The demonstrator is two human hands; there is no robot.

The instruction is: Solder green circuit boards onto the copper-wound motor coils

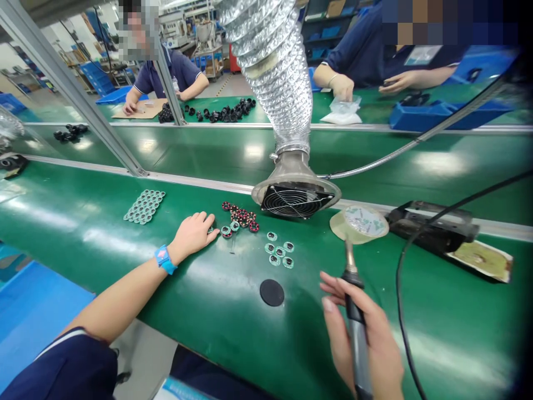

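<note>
My left hand (194, 236) rests low over the green bench, its fingers curled over a small round circuit board (211, 229) that is mostly hidden. Just right of it lies a pile of red-and-black ring-shaped parts (244, 215), with a couple of green round boards (235, 225) at its near side. Several more round boards (280, 251), each with a dark centre, are spread over mid-bench. Nearer me is a black disc (272, 293). In my right hand (370, 339) is a soldering iron (356, 328), its tip pointing away over the bench.
A fume extractor (297, 197) hangs from a silver duct. Behind the iron are a round pale lump (362, 223) and a black iron stand (433, 228). A black cable (402, 278) curves at right. A panel of round boards (145, 206) lies left. Two people work opposite.
</note>
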